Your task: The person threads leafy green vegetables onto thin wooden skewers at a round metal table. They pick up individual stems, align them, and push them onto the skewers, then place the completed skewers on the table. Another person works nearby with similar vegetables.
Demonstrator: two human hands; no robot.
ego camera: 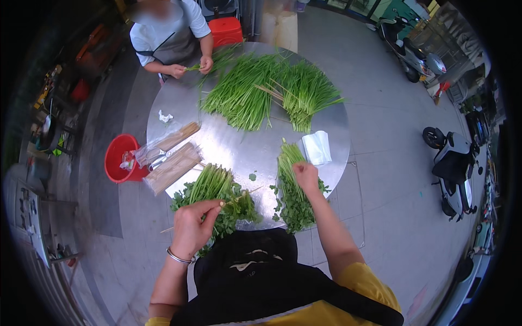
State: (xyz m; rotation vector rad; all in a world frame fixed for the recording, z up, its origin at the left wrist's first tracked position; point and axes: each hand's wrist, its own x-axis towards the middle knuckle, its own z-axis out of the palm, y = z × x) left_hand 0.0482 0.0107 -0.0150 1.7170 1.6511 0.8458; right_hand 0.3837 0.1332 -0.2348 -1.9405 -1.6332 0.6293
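Note:
Near the front edge of a round metal table [253,150], my left hand [197,222] pinches a thin wooden skewer [256,190] and a leafy green stem between thumb and fingers. Beneath and beyond it lies a pile of leafy green stalks [212,183]. My right hand [306,177] rests at a second bunch of leafy stalks [295,212], its fingers curled over the pale stems; whether it grips one cannot be told. Packs of wooden skewers [173,169] lie at the left with scissors [157,157] between them. A folded white plastic bag [317,148] lies just beyond my right hand.
Across the table a person [171,45] holds a small green bundle. Large heaps of long green garlic chives [244,89] cover the far side, with several skewers on them. A red bucket [122,159] stands left of the table, a red stool [225,31] behind it. Scooters [454,171] stand at right.

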